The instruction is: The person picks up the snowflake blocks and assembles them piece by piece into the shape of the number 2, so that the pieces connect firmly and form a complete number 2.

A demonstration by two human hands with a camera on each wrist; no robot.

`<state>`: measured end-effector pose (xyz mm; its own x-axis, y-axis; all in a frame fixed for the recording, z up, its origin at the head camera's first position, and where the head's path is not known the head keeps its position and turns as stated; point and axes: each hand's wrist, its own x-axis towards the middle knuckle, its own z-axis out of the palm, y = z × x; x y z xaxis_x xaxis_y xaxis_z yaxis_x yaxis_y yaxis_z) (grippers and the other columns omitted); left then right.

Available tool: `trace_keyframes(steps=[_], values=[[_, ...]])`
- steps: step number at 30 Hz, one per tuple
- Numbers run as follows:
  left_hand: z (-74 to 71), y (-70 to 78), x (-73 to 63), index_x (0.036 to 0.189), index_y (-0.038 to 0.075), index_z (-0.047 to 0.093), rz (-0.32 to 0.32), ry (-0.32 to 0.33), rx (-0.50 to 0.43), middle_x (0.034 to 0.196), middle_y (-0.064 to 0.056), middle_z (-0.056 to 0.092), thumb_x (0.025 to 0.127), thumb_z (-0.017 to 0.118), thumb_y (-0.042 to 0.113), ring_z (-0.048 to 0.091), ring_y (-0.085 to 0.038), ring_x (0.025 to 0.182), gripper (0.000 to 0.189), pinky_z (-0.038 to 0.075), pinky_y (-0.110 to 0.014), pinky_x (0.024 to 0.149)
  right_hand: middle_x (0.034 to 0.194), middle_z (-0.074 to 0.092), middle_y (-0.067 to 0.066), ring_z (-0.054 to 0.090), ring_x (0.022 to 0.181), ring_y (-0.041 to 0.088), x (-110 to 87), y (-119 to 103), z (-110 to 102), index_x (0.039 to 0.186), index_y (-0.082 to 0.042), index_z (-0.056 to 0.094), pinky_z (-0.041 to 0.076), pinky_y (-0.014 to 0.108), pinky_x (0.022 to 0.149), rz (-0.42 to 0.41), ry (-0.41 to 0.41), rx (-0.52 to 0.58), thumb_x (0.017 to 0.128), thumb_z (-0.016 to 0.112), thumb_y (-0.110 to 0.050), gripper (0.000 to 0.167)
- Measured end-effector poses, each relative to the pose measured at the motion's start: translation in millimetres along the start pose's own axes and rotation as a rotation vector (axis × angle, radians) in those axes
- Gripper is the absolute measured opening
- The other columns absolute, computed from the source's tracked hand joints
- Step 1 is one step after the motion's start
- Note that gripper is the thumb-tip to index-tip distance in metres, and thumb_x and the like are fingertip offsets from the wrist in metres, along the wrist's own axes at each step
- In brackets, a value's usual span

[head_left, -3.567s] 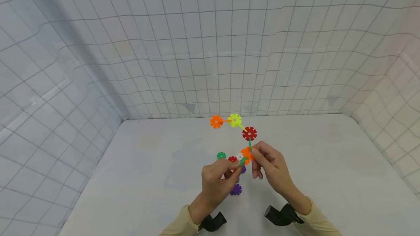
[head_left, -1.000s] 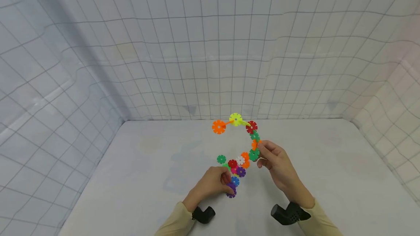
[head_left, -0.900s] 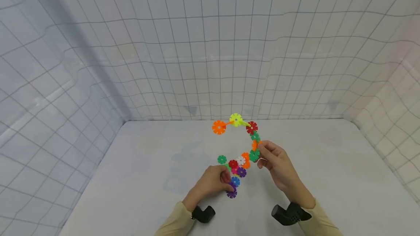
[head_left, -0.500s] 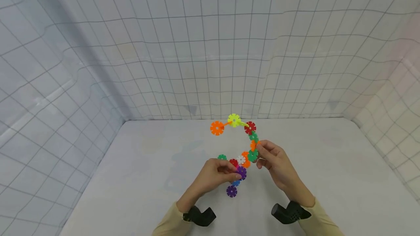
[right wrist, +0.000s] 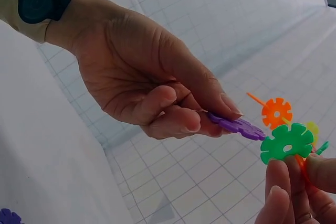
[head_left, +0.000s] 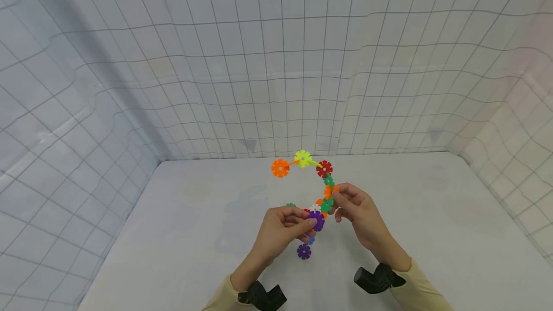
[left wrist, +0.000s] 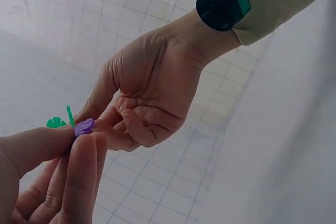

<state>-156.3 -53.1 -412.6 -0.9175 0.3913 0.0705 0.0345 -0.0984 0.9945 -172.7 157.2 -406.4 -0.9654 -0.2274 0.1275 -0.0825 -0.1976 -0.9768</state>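
My left hand [head_left: 278,229] pinches a purple notched disc [head_left: 317,221] between thumb and fingers. My right hand [head_left: 360,212] grips a curved chain of joined notched discs at an orange disc [head_left: 328,192]. From there the chain runs up through green, a red disc [head_left: 324,169] and a yellow disc [head_left: 303,158] to an orange end disc [head_left: 280,168]. At its lower end is a green disc [right wrist: 287,144]. In the right wrist view the purple disc's edge meets that green disc's rim; whether it sits in a slot I cannot tell.
On the white table [head_left: 194,234], below the hands, lie several loose discs, partly hidden by my left hand: a white one [head_left: 315,208], a blue one [head_left: 309,240] and a purple one [head_left: 304,251]. Gridded white netting walls [head_left: 268,85] stand behind and at both sides.
My left hand has picked a purple disc off the table and raised it to the chain's lower green disc. That green disc, earlier in my left hand, is now joined to the chain.
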Motion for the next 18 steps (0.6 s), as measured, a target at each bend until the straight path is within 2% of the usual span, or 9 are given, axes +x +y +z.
trace_keyframes(steps=[2, 11, 16, 18], values=[[0.4, 1.0, -0.1, 0.092, -0.007, 0.065, 0.007, 0.012, -0.001, 0.082, -0.017, 0.070, 0.085, 0.072, 0.011, 0.067, -0.041, 0.075, 0.021, 0.056, -0.039, 0.063, 0.079, 0.065, 0.004, 0.060, 0.070, 0.016, 0.0, 1.2, 0.7, 0.098, -0.008, 0.060, 0.049, 0.023, 0.057, -0.010, 0.011, -0.015, 0.097, 0.056, -0.015, 0.008], [3.7, 2.6, -2.7, 0.093, -0.008, 0.063, 0.047, 0.040, -0.017, 0.080, -0.019, 0.069, 0.086, 0.071, 0.010, 0.069, -0.022, 0.067, 0.021, 0.056, -0.036, 0.060, 0.079, 0.064, 0.009, 0.062, 0.069, 0.019, -4.1, 0.5, 6.8, 0.100, 0.001, 0.056, 0.051, 0.027, 0.056, -0.108, 0.008, -0.116, 0.096, 0.058, -0.012, 0.014], [5.9, 1.8, -2.7, 0.096, -0.008, 0.065, 0.068, 0.059, 0.018, 0.079, -0.020, 0.068, 0.087, 0.070, 0.009, 0.068, -0.024, 0.066, 0.021, 0.056, -0.034, 0.060, 0.071, 0.057, 0.012, 0.057, 0.059, 0.022, -5.7, 2.3, 8.9, 0.096, 0.002, 0.051, 0.048, 0.029, 0.049, -0.289, -0.052, -0.263, 0.099, 0.047, -0.002, 0.006], [6.5, 1.0, -2.9, 0.094, -0.009, 0.064, 0.062, 0.068, 0.022, 0.079, -0.023, 0.067, 0.087, 0.070, 0.008, 0.068, -0.028, 0.067, 0.019, 0.056, -0.033, 0.058, 0.065, 0.052, 0.010, 0.052, 0.052, 0.022, -5.9, 4.1, 9.3, 0.093, 0.000, 0.052, 0.045, 0.030, 0.044, -0.345, -0.056, -0.332, 0.098, 0.045, 0.002, 0.009]])
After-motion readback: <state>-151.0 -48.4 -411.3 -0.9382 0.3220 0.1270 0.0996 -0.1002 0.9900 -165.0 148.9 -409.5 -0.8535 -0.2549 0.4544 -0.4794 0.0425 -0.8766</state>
